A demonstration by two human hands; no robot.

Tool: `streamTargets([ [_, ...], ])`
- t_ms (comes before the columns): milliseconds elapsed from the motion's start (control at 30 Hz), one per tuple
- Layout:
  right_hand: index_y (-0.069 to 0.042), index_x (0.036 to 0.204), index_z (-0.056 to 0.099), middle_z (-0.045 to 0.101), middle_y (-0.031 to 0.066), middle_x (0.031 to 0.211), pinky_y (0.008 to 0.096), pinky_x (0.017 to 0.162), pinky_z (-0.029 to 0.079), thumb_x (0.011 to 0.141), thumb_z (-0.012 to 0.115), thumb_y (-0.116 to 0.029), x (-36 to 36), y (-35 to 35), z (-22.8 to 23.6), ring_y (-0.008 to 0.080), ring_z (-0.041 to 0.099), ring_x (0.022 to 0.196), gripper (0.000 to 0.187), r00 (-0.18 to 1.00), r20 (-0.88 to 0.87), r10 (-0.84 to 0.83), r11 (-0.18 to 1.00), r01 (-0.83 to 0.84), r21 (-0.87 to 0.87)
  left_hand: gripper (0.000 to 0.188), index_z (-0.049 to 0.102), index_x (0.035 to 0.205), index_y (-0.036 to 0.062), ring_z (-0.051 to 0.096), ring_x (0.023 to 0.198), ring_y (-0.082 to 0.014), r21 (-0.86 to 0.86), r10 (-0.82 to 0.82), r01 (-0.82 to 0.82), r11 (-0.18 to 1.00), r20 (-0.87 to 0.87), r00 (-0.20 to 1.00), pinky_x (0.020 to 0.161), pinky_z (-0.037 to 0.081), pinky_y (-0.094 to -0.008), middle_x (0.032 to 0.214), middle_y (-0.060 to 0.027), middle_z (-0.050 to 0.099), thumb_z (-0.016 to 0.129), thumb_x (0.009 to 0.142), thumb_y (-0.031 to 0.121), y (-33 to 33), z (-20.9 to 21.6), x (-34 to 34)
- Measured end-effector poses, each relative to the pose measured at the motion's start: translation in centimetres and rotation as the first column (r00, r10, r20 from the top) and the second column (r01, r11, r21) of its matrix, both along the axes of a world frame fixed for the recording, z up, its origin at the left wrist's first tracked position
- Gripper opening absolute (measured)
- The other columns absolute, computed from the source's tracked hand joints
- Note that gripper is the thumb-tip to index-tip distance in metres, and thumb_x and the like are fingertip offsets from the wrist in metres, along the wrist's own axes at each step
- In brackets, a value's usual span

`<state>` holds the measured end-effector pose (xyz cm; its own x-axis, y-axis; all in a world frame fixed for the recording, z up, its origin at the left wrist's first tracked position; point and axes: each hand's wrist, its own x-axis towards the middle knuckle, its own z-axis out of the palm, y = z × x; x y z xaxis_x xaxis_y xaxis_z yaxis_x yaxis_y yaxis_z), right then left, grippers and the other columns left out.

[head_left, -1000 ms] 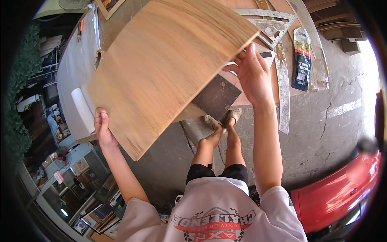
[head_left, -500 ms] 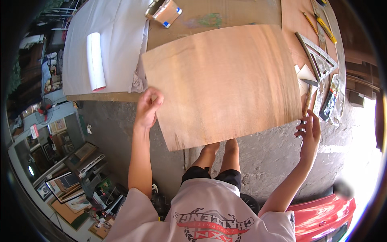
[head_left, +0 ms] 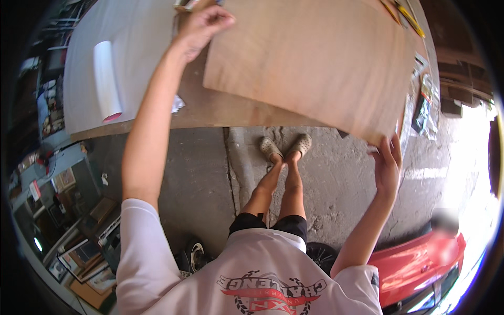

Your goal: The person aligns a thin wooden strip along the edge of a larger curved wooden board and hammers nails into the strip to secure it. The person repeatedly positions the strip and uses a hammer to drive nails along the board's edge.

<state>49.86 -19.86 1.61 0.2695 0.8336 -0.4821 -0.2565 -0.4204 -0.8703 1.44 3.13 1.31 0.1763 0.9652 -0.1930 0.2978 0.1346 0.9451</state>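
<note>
A thin, light-brown plywood sheet (head_left: pixel 315 63) lies tilted over the far side of the work table (head_left: pixel 236 113), its near right corner reaching past the table's front edge. My left hand (head_left: pixel 202 31) is stretched far forward, its fingers pinched on the sheet's left edge. At the near right corner my right hand (head_left: pixel 387 165) grips the sheet between thumb and fingers. A small dark tip (head_left: pixel 342 133) shows beneath the sheet's near edge; what it belongs to is hidden.
A white paper roll (head_left: pixel 107 81) rests on a pale covering at the left. Beyond the sheet lies a yellow cutter (head_left: pixel 411 20), with a plastic packet (head_left: pixel 423 105) at the right edge. Behind me stand a red car (head_left: pixel 415 273) and framed pictures (head_left: pixel 84 257).
The plywood sheet has swung forward and rightward, away from my body, and now covers the hammer and set square. My left hand went far forward with it; my right hand shifted slightly left.
</note>
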Motion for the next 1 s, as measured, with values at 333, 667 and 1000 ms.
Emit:
streamTargets([
  [333,0.003,0.111,0.07,0.071,0.0078,0.092,0.0282,0.066,0.052,0.099,0.071,-0.031,-0.5,7.5,-0.7,0.0133,0.066,0.079,0.036,0.765,0.52,0.38,0.915,-0.394,-0.088,0.031,0.075,0.112,0.0084,0.061,0.103,-0.009,0.052,0.136,-0.128,0.99,-0.236,0.962,0.1,0.043,-0.029,0.104,0.0012,0.072,0.079,0.094,0.034,0.9,-3.1,-3.3],
  [667,-0.005,0.126,0.073,0.072,0.0074,0.097,0.0298,0.07,0.052,0.094,0.077,-0.029,-0.4,7.0,-2.8,0.0138,0.064,0.078,0.04,0.55,0.816,0.175,0.909,-0.409,0.082,0.019,0.076,0.106,0.004,0.064,0.124,-0.0186,0.403,0.293,-0.175,0.899,-0.253,0.922,0.111,0.046,-0.0354,0.131,-0.0091,0.072,0.076,0.096,0.021,-5.9,0.0,3.2],
  [1000,-0.011,0.129,0.071,0.072,0.011,0.116,0.0397,0.091,0.053,0.085,0.083,-0.02,-1.4,5.8,-2.9,0.0284,0.066,0.104,0.047,0.289,0.957,-0.031,0.738,-0.639,0.217,0.006,0.074,0.097,0.0045,0.067,0.12,-0.0231,0.668,-0.005,0.213,0.713,-0.299,0.954,0.105,0.049,-0.0368,0.122,-0.0108,0.075,0.076,0.092,0.009,-15.2,-2.1,16.7],
])
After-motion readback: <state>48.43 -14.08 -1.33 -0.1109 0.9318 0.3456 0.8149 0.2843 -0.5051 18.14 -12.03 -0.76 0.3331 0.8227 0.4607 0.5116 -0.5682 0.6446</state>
